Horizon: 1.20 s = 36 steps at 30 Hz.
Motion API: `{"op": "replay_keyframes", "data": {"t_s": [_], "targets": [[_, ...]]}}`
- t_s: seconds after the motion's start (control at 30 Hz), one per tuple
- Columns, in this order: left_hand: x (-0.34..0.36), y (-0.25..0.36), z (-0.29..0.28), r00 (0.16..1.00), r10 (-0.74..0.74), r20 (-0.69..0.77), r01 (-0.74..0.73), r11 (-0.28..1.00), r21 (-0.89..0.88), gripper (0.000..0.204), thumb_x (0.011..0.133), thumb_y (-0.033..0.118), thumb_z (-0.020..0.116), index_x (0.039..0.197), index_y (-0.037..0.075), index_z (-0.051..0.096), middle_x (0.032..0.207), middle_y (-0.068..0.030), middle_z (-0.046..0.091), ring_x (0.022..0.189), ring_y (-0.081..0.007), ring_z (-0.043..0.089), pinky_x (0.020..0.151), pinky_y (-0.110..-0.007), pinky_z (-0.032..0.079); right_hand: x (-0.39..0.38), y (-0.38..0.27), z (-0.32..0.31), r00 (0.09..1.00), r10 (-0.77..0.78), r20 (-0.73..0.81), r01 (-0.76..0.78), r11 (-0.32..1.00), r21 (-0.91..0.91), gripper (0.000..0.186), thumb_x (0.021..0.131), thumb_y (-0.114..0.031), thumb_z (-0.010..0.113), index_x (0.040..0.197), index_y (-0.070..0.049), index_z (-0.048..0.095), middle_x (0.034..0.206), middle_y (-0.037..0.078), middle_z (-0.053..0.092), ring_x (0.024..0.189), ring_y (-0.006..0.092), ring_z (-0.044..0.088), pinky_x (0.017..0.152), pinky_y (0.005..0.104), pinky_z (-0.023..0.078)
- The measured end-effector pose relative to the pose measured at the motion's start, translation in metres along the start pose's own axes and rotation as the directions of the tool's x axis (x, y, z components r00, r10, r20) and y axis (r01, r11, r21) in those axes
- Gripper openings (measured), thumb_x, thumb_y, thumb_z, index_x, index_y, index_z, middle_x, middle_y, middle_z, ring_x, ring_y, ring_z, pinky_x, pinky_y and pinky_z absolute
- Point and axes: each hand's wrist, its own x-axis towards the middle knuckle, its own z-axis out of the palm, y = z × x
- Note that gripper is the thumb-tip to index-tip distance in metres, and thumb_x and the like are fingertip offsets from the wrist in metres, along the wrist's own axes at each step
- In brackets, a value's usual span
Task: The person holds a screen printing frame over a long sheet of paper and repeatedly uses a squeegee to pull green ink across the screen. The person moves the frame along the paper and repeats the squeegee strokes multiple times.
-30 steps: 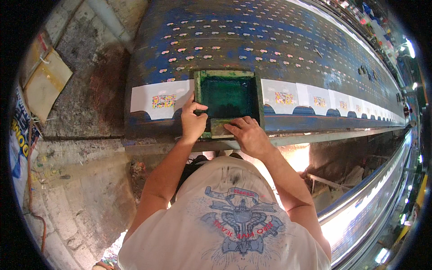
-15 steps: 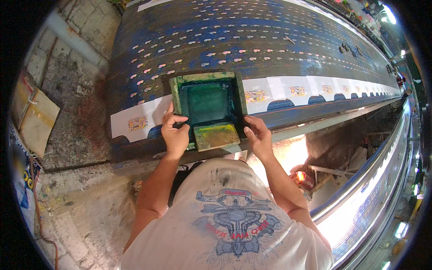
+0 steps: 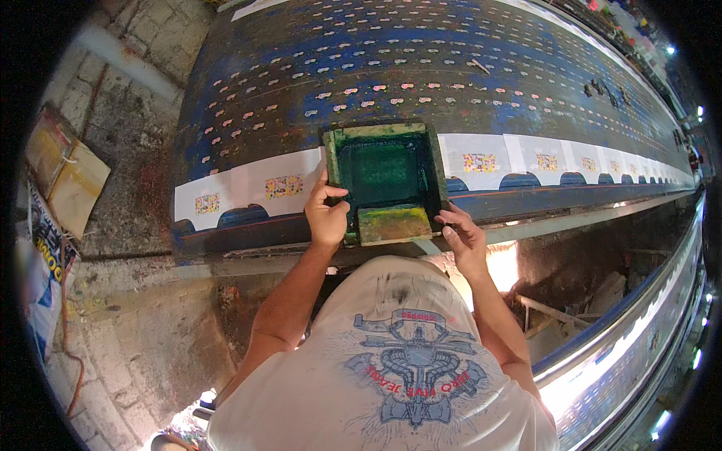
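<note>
My left hand (image 3: pixel 329 212) grips the left side of a square wooden screen frame (image 3: pixel 433 169), its mesh (image 3: pixel 380 173) coated dark green. My right hand (image 3: pixel 462 237) has bent fingers at the frame's lower right corner. A flat yellow-green smeared board (image 3: pixel 392 224) lies across the frame's near side. The frame sits over a row of white cut fabric pieces (image 3: pixel 489 146) along the near edge of a long table, with colourful printed motifs (image 3: pixel 283 186) on the pieces to either side.
The long dark, blue-stained table (image 3: pixel 263 90) holds many rows of small printed shapes and some dark objects (image 3: pixel 602 94). A metal rail (image 3: pixel 526 223) runs along its edge. Stained boards (image 3: pixel 79 188) and a cable (image 3: pixel 75 368) are on the left. A second long table (image 3: pixel 639 331) runs at lower right.
The frame has moved right along the row, now with more printed pieces to its left. My right hand has left the board for the frame's corner, and my left hand has travelled with the frame.
</note>
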Motion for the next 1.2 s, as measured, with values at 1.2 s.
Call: {"op": "replay_keyframes", "data": {"t_s": [1.2], "targets": [[-0.004, 0.003, 0.011, 0.998, -0.053, 0.016, 0.051, 0.996, 0.076, 0.021, 0.091, -0.009, 0.077, 0.105, 0.005, 0.083, 0.177, -0.0324, 0.052, 0.170, -0.0403, 0.046, 0.135, -0.050, 0.038, 0.065, -0.098, 0.071, 0.679, -0.046, 0.733, 0.720, 0.234, -0.653, 0.042, 0.089, -0.002, 0.077, 0.131, -0.005, 0.080, 0.124, 0.016, 0.077, 0.122, 0.0382, 0.073, 0.104, 0.0500, 0.060]]}}
